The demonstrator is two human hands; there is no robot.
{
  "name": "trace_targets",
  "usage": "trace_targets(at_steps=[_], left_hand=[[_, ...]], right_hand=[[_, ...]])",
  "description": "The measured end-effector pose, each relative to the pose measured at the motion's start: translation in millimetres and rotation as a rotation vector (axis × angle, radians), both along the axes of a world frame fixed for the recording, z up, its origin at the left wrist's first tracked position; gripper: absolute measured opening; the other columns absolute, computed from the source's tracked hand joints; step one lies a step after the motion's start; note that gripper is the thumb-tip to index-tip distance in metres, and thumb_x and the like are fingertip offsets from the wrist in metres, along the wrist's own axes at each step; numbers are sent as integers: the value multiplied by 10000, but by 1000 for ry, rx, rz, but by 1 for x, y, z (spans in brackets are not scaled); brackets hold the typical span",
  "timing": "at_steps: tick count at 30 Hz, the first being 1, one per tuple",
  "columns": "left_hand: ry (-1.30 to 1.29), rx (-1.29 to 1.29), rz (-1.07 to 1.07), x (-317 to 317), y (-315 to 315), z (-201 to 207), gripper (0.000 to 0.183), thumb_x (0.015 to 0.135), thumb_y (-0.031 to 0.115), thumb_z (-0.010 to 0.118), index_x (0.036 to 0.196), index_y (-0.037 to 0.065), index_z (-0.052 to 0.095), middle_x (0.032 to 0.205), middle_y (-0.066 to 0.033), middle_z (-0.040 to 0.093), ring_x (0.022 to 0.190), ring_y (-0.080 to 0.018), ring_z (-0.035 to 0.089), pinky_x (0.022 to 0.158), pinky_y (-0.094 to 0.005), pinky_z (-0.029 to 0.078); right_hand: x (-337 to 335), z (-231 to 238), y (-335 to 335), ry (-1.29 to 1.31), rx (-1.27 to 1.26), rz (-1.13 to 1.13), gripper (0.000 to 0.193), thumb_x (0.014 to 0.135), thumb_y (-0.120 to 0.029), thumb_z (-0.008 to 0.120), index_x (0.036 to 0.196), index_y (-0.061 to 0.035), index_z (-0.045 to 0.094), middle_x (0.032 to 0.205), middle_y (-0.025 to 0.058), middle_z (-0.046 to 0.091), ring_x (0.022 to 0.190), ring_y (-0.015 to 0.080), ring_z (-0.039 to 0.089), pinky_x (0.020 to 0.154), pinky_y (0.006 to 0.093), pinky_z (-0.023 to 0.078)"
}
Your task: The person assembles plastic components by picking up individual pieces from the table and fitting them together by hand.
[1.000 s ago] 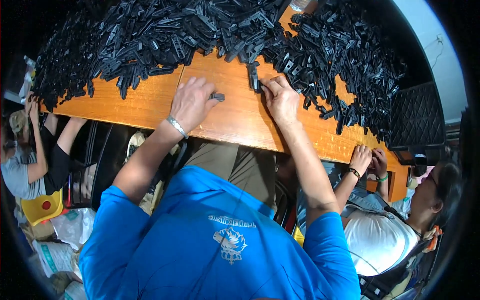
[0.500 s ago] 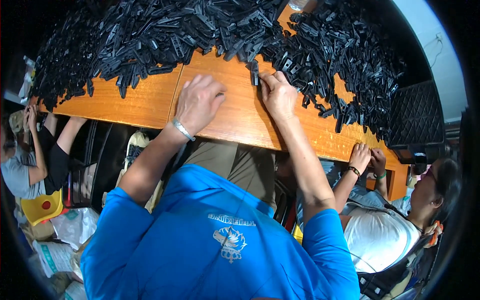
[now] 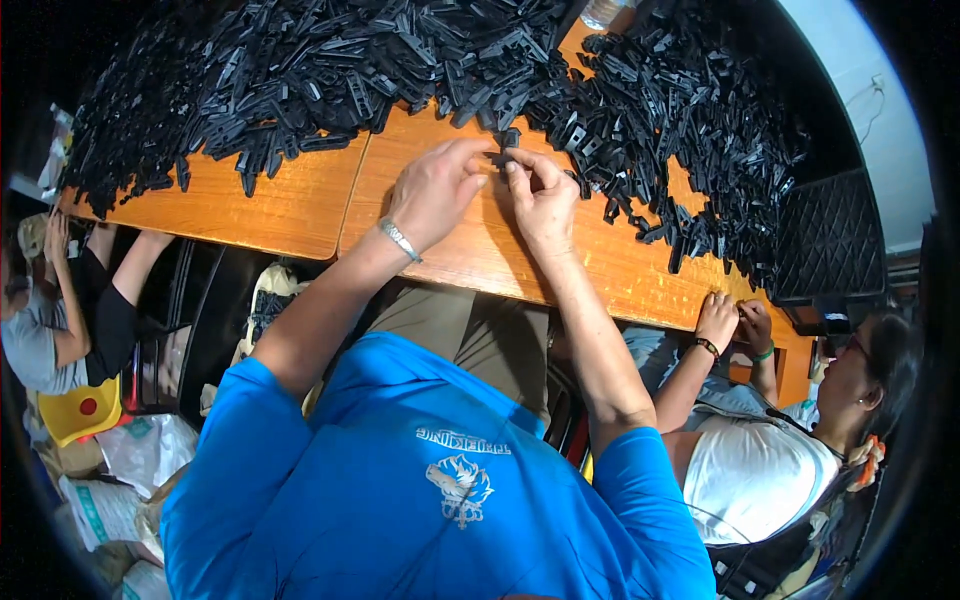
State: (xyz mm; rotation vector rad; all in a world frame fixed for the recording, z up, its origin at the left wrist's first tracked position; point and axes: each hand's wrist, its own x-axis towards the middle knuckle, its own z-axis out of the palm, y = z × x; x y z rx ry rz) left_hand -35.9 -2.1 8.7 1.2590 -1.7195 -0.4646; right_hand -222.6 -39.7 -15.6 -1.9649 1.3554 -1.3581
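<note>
My right hand [image 3: 545, 208] pinches a narrow black plastic part [image 3: 510, 138] between thumb and fingers, above the wooden table just short of the pile. Close on its left, my left hand [image 3: 438, 190] has its fingers bent and closed, tips almost at the part. Something small and dark shows by the left fingertips, too small to make out. A heap of black plastic parts [image 3: 360, 60], long and slotted, spreads along the far side of the table. Another heap of smaller black pieces [image 3: 640, 130] lies to the right.
The wooden table [image 3: 270, 215] has a seam left of my hands. A black crate [image 3: 835, 235] stands at the right end, and a clear container [image 3: 602, 12] at the back. A co-worker in a white top [image 3: 765, 480] sits at right; another person [image 3: 50, 340] sits at far left.
My left hand has moved right and closed in on the black plastic part. My right hand has shifted slightly left and nearer, still gripping the part.
</note>
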Motion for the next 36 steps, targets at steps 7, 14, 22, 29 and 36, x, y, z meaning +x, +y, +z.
trace_targets(at_steps=[7, 14, 22, 29, 36], left_hand=[[0, 42, -20, 17, 1, -8, 184, 929, 75, 736, 1113, 83, 741, 945, -136, 741, 870, -366, 729, 772, -457, 582], [-229, -244, -67, 37, 25, -10, 186, 868, 62, 768, 1051, 83, 737, 929, -115, 691, 924, -357, 681, 777, -462, 564], [-238, -40, 147, 72, 46, -20, 245, 844, 85, 834, 1070, 51, 746, 1049, -123, 680, 1016, -355, 650, 882, -457, 528], [-307, 52, 126, 79, 43, -35, 233, 833, 123, 851, 1031, 41, 759, 1020, -124, 663, 1011, -351, 626, 869, -464, 510], [-235, 5, 62, 73, 36, -36, 147, 849, 147, 816, 960, 95, 736, 1000, -98, 638, 1027, -354, 617, 862, -484, 505]], right_hand=[[6, 19, 30, -325, 440, 342, 255, 967, -39, 783, 1218, 4, 767, 914, 44, 770, 705, 56, 679, 619, 236, 537], [17, 38, 37, -148, 704, 353, 221, 980, -22, 774, 1194, 33, 766, 904, 69, 784, 726, 86, 689, 647, 247, 555], [25, 27, 29, 317, 258, 189, 274, 842, -103, 882, 1097, -32, 811, 1005, 112, 706, 842, 246, 739, 765, 380, 584], [37, 12, 21, 423, 153, 288, 313, 776, -77, 880, 1082, -49, 819, 979, 128, 700, 889, 307, 726, 756, 415, 577], [33, 4, 8, 428, 8, 403, 265, 753, -29, 853, 1014, -58, 809, 943, 112, 700, 846, 338, 715, 722, 432, 575]])
